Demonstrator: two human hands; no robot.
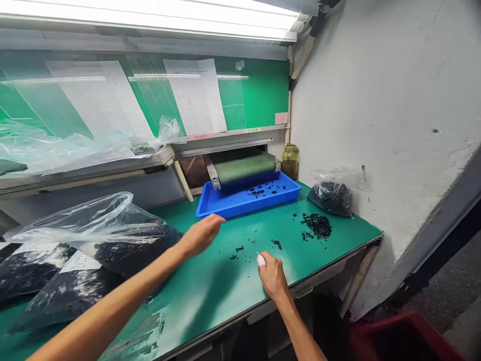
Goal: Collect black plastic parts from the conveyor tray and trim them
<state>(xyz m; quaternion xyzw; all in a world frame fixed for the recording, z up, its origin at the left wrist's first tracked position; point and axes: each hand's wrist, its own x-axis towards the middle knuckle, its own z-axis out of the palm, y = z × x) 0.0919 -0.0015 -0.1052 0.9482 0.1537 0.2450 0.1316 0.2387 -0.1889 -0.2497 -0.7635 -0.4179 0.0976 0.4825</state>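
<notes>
My left hand [203,234] hangs above the green tabletop [195,296], just in front of the blue tray [240,208]. Its fingers are drawn together, and anything between them is hidden. Lower and to the right, my right hand [273,276] is closed close to the tabletop. A small white thing [260,260] shows at its thumb and fingertips; I cannot tell whether it is held or worn. Small black parts [239,249] lie scattered between the hands, with another little cluster [277,244] beyond my right hand. More black pieces [257,192] lie in the tray.
A green ribbed conveyor belt [246,169] ends over the tray. To the right are a pile of black parts [317,225] and a plastic bag [332,195] against the wall. Large filled bags [124,245] cover the left side. A yellowish jug [290,160] stands behind.
</notes>
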